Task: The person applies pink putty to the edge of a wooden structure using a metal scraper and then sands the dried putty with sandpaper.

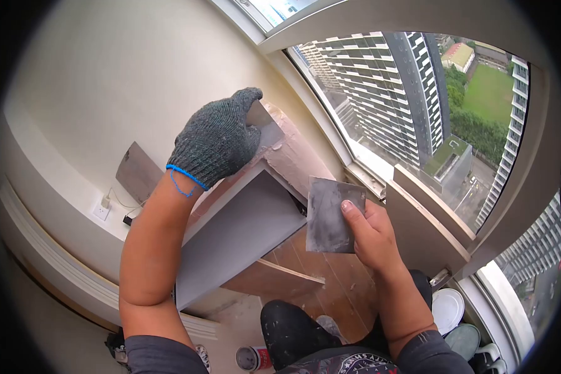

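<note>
My left hand (218, 138), in a dark grey knitted glove with a blue cuff, is closed round a flat metal scraper (269, 132). The scraper's blade lies against a pinkish, filler-coated surface (299, 153) beside the window corner. Below that surface is a smooth grey panel (243, 224) with a pale edge. My bare right hand (374, 234) holds a square grey plate (330, 215) between thumb and fingers, its face smeared with dark marks. The plate is to the right of the grey panel, apart from it.
A thin brown sheet (138, 173) leans on the wall near a socket (102, 209) with a cable. A wood-edged board (274, 278) stands over the wooden floor (349, 293). Low down are a tub (247, 358) and a white lid (447, 310). Large windows stand at right.
</note>
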A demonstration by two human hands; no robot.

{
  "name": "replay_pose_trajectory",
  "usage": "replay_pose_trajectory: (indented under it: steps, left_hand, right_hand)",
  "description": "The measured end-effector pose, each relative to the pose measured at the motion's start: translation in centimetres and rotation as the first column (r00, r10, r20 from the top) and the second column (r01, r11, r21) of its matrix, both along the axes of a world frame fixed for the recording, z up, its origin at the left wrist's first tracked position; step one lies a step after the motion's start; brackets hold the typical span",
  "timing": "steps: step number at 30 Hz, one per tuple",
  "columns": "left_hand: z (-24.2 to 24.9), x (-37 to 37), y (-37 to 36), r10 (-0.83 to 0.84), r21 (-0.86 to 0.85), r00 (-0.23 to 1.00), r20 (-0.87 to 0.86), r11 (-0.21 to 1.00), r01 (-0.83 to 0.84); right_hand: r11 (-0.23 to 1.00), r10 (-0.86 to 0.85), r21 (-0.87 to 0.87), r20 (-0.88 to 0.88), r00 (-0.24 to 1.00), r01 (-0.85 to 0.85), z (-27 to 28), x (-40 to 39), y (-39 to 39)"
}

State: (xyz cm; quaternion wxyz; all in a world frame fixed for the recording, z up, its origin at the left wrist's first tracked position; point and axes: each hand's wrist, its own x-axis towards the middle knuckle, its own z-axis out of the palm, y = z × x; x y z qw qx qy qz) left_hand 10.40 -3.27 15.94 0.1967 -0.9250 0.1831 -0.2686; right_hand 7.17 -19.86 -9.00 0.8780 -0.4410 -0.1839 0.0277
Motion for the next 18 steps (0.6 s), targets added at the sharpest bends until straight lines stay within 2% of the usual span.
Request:
replay_pose_trajectory:
  steps: [4,6,11,12,15,16,18]
  left_hand:
    - [1.9,-0.1,-2.0,0.01,0.098,0.996,-0.084,0.995,-0.002]
    - [3.2,0.0,-2.8,0.037,0.17,0.98,-0.196,0.985,-0.003]
    - [4.0,1.6,-5.2,0.143,0.368,0.901,-0.409,0.93,0.019]
    - [3.7,2.0,-6.6,0.3,0.475,0.867,-0.397,0.876,-0.085]
    - [3.2,4.8,-6.2,0.271,0.599,0.88,-0.39,0.801,0.019]
    - [3.0,5.3,-6.5,0.342,0.669,0.869,-0.359,0.743,-0.016]
    - [2.7,6.6,-7.0,0.381,0.689,0.851,-0.362,0.724,-0.03]
  right_hand:
    - [1.0,-0.014,0.023,-0.015,1.0,0.014,-0.4,0.5,-0.3]
    - [0.995,0.008,0.098,-0.072,0.997,-0.001,0.4,0.4,-0.8]
    - [0.994,-0.002,0.11,-0.055,0.999,0.008,0.2,1.2,-1.6]
    - [0.993,-0.002,0.115,-0.057,0.998,0.009,0.2,1.2,-1.7]
    - [0.991,0.007,0.134,-0.064,0.998,0.002,-0.1,1.4,-1.7]
    - [0.99,-0.003,0.139,-0.069,0.998,0.012,-0.2,1.4,-1.7]
    - [0.988,-0.019,0.15,-0.079,0.997,0.031,-0.4,1.6,-1.6]
